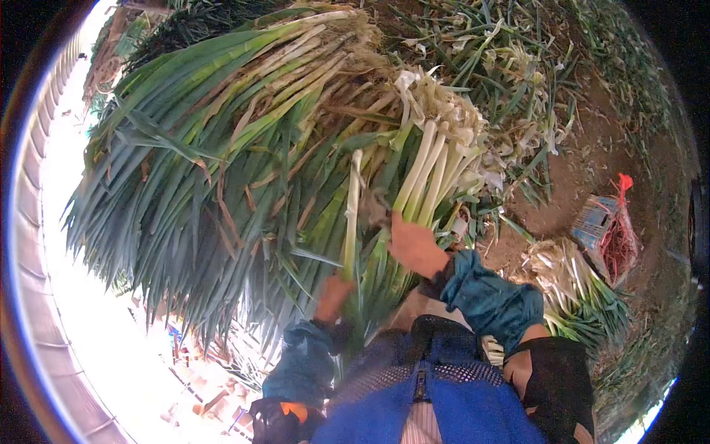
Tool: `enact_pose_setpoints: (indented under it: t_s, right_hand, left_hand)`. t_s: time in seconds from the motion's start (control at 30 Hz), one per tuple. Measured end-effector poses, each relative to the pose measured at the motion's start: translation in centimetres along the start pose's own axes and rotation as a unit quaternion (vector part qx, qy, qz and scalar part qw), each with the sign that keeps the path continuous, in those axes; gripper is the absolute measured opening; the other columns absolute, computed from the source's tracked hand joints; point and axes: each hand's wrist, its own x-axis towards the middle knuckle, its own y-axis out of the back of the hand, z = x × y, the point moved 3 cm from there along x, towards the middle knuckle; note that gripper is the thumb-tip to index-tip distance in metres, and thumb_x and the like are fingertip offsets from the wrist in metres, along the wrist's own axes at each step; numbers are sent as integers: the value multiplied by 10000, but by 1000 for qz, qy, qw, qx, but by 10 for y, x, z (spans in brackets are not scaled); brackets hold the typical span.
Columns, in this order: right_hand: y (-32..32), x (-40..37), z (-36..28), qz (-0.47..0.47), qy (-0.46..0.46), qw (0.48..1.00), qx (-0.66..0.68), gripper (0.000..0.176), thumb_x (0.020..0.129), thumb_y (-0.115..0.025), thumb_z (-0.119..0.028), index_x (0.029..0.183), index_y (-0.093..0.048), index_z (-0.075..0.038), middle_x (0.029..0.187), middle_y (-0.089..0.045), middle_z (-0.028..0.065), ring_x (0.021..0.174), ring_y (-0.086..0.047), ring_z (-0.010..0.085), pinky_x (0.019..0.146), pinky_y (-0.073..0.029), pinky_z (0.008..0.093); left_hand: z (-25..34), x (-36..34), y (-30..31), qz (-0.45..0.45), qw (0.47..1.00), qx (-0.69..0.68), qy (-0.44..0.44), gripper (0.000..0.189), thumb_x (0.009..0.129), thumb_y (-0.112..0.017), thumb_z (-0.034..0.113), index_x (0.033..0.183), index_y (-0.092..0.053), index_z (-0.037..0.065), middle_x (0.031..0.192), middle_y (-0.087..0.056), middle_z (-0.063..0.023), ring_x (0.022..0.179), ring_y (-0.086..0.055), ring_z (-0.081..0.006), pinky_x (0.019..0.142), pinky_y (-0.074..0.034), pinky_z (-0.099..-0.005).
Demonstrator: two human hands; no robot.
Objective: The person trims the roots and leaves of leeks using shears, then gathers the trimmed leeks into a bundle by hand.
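Observation:
My left hand (334,297) is closed round the green part of one leek (352,214), whose white stem points up and away from me. To its right, my right hand (418,248) is near the top of that leek, with its fingertips blurred beside some brownish roots or dry skin; what it grips, if anything, I cannot make out. Just beyond the right hand lie peeled white leeks (427,174) with their stems side by side. A large heap of unpeeled leeks (207,155) spreads to the left, its long green leaves toward me.
Leaf and skin scraps (510,81) cover the ground at the back right. On the right lie a bundle of white-stemmed leeks (577,288) and a clear bag of red ties (617,244). Bright plastic sheeting (63,266) edges the left side.

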Motion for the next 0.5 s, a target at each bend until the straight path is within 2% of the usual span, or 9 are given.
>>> enact_pose_setpoints:
  t_s: [0.07,0.17,0.2,0.27,0.33,0.4,0.5]
  right_hand:
    - [2,2,8,97,77,992,-25,652,771,-612,-239,1216,-298,119,711,-579,219,679,-594,402,564,-477,458]
    - [26,-32,-23,-41,-37,998,5,437,782,-521,-192,1097,-379,75,712,-611,218,657,-620,394,559,-500,475]
    - [28,-49,-31,-98,-54,994,12,518,774,-555,-213,1141,-348,90,718,-602,215,655,-613,390,557,-495,464]
    - [27,-77,-40,-210,-86,974,26,688,759,-622,-254,1229,-287,121,729,-583,209,653,-598,382,555,-485,440]
    - [21,-75,-36,-189,-82,978,14,685,762,-616,-253,1236,-292,121,743,-583,213,643,-594,383,558,-485,445]
    - [10,-62,-26,-139,-70,988,-9,681,765,-609,-253,1238,-296,124,754,-584,216,647,-593,382,563,-484,448]
    - [-2,-23,-2,-51,-51,997,-37,679,767,-602,-254,1238,-301,131,766,-590,216,677,-596,379,575,-481,450]
  left_hand:
    - [33,-22,5,7,1000,-2,-6,303,687,-596,220,880,-625,-12,761,-629,-161,684,-606,-266,620,-454,-378]
    - [49,-26,6,4,1000,7,-20,313,675,-606,219,880,-618,-17,767,-632,-167,698,-614,-268,623,-461,-375]
    - [48,-26,6,1,1000,13,-23,318,671,-608,219,880,-616,-20,767,-633,-170,703,-616,-267,625,-462,-371]
    - [38,-27,6,-16,989,43,-141,250,680,-598,220,816,-607,10,794,-559,-120,740,-539,-236,633,-419,-356]
    - [29,-23,4,-30,990,30,-134,223,693,-591,219,803,-604,26,832,-520,-95,782,-500,-227,650,-400,-351]
    - [30,-18,3,-37,999,-30,0,231,710,-586,217,842,-609,28,881,-515,-96,829,-499,-239,677,-406,-355]
    - [46,-31,2,9,999,-51,-16,261,716,-586,221,893,-609,30,865,-528,-93,844,-498,-227,690,-404,-349]
